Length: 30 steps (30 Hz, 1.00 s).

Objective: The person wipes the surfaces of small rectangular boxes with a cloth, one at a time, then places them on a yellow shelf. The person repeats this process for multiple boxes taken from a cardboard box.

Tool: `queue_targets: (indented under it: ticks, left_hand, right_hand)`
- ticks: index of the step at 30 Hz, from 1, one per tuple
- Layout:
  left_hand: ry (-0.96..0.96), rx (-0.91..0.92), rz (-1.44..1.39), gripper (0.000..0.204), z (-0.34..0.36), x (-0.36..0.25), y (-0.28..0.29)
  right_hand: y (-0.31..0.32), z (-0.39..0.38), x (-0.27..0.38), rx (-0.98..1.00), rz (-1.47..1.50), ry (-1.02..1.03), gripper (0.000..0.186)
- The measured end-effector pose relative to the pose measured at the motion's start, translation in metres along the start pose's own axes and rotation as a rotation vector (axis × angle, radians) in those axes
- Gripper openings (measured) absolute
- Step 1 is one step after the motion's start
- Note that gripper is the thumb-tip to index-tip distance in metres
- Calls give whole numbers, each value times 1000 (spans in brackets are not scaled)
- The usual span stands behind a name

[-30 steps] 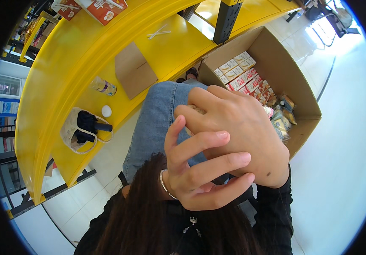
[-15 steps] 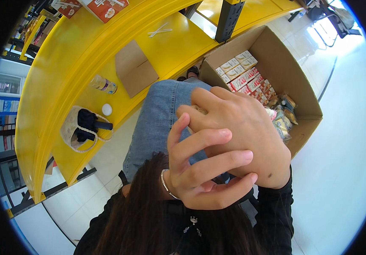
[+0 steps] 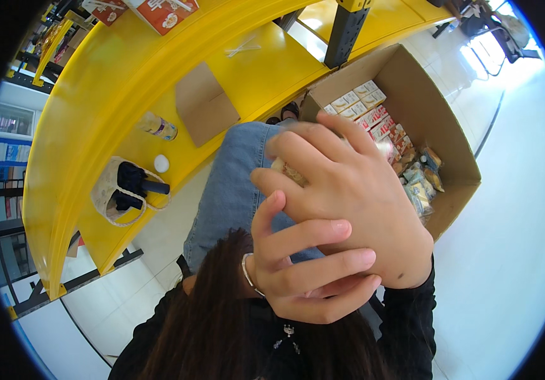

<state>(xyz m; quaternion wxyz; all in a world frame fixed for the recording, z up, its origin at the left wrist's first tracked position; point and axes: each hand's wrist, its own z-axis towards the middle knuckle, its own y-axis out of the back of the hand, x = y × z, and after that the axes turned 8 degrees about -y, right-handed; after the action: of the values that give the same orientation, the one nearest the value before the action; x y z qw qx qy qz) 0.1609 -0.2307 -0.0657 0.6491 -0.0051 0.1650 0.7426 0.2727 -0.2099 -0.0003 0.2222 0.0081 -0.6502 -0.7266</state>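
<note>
My right hand (image 3: 342,190), palm down above my denim-clad knee (image 3: 221,183), has its fingers bent round a small beige printed item (image 3: 288,171), mostly hidden beneath them. My left hand (image 3: 304,269), with a silver bracelet, is just below and overlaps the right. Its fingers are curved and spaced, reaching over my right hand; whatever its palm and thumb hold is hidden. A cardboard box (image 3: 449,190) of small cartons and bagged items stands beyond my hands.
A yellow shelf (image 3: 266,69) curves along the left and top, holding a cardboard sheet (image 3: 202,101), bottle (image 3: 158,126), white lid-like disc (image 3: 161,163), woven bag (image 3: 111,190) and white sticks (image 3: 240,47). A black post (image 3: 345,38) rises there; a chair-like frame (image 3: 481,47) stands at upper right.
My right hand's fingers have lifted and shifted toward the box, showing more of the beige item. My left hand has moved slightly down.
</note>
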Motion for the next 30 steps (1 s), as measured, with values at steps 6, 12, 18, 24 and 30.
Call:
queue_targets:
  ticks: [6, 12, 18, 24, 30]
  left_hand:
    - [-171, -68, 25, 14, 3, 16, -2]
    - [-14, 104, 66, 18, 8, 43, 32]
    - [37, 338, 89, 26, 17, 49, 53]
    - [61, 296, 14, 24, 19, 52, 51]
    - [20, 295, -38, 24, 19, 58, 50]
  right_hand:
    - [-4, 6, 10, -241, -120, -48, 26]
    - [-10, 7, 11, -268, -162, -81, 15]
    - [-3, 6, 13, -174, -99, -51, 8]
    - [-7, 6, 12, -153, -66, -7, 19]
    - [-6, 7, 11, -116, -69, -4, 24]
